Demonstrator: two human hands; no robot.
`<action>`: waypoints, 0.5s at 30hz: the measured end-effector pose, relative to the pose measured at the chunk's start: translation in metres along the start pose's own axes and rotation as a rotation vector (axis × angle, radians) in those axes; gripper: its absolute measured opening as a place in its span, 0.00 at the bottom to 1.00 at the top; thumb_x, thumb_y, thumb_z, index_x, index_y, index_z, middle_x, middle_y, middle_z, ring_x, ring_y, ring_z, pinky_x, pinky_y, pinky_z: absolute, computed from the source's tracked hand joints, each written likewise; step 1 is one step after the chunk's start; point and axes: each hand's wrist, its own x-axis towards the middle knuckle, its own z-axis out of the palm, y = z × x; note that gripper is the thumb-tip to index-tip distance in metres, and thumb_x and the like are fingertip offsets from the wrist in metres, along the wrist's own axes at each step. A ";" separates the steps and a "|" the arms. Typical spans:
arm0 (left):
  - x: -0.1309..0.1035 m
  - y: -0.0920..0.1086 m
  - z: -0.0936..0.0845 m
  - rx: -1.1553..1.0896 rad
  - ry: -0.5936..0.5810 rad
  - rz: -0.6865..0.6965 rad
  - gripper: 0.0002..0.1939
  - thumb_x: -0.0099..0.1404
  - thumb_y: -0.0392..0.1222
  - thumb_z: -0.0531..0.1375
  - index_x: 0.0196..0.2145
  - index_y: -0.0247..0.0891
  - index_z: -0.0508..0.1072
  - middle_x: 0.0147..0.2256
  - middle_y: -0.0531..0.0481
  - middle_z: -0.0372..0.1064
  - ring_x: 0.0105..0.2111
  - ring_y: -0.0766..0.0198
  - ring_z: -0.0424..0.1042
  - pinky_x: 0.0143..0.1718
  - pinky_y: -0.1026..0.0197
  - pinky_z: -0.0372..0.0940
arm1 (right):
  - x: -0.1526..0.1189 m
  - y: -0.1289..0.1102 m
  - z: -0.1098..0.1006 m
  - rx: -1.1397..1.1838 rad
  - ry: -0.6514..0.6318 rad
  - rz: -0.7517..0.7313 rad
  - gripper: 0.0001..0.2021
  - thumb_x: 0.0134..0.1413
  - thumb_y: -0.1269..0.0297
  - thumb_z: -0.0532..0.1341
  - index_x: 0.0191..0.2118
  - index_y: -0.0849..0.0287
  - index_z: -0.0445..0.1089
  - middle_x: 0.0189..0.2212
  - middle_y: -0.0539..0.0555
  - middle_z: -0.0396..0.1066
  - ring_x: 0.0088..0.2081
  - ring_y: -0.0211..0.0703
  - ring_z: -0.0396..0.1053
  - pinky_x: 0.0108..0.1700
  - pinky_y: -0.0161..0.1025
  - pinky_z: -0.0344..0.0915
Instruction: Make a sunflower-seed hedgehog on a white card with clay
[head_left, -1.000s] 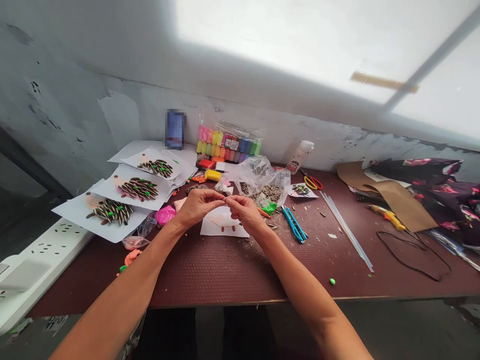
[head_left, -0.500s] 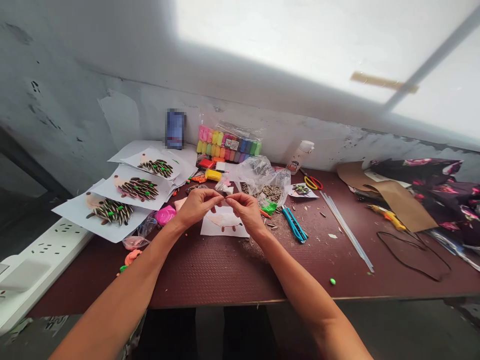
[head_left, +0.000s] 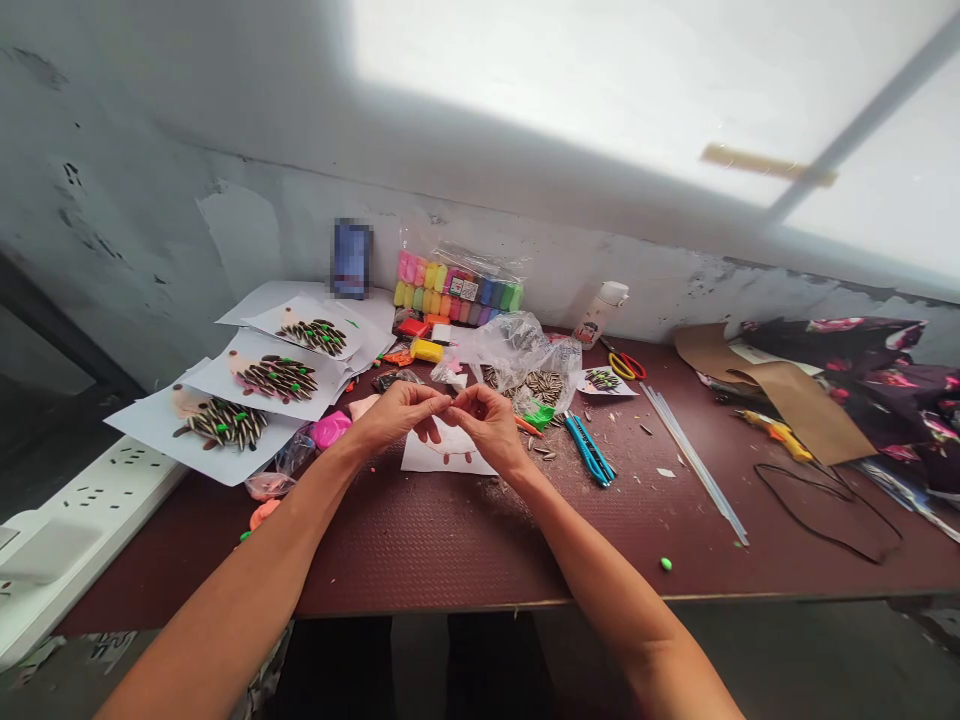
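In the head view, my left hand (head_left: 401, 413) and my right hand (head_left: 489, 428) meet at the fingertips, both pinched. What lies between the tips is too small or hidden to make out. Under them lies a white paper sheet (head_left: 417, 461) with a pale flat clay shape and small brown pieces along its lower edge; my hands cover its upper part. Just beyond my right hand, striped sunflower seeds (head_left: 544, 385) spill from a clear plastic bag (head_left: 511, 340). Green clay (head_left: 538, 415) sits beside that hand.
Finished seed-covered hedgehog sheets (head_left: 274, 378) overlap at left, near a white power strip (head_left: 97, 490). A blue utility knife (head_left: 589, 450), scissors (head_left: 627, 366), clear glue sticks (head_left: 694, 465) and a yellow glue gun (head_left: 776, 434) lie right. Clay packs (head_left: 457, 290) stand behind.
A small dark bit showed between my fingertips before; now it is out of sight. My fingers have shifted slightly, the left ones hanging lower over the paper.
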 end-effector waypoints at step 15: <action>0.002 -0.002 -0.009 -0.047 0.084 0.000 0.23 0.52 0.60 0.70 0.30 0.35 0.76 0.31 0.45 0.78 0.23 0.65 0.74 0.23 0.64 0.66 | 0.001 -0.004 -0.003 -0.143 -0.037 -0.105 0.07 0.54 0.59 0.63 0.36 0.55 0.75 0.29 0.50 0.71 0.26 0.36 0.61 0.29 0.35 0.57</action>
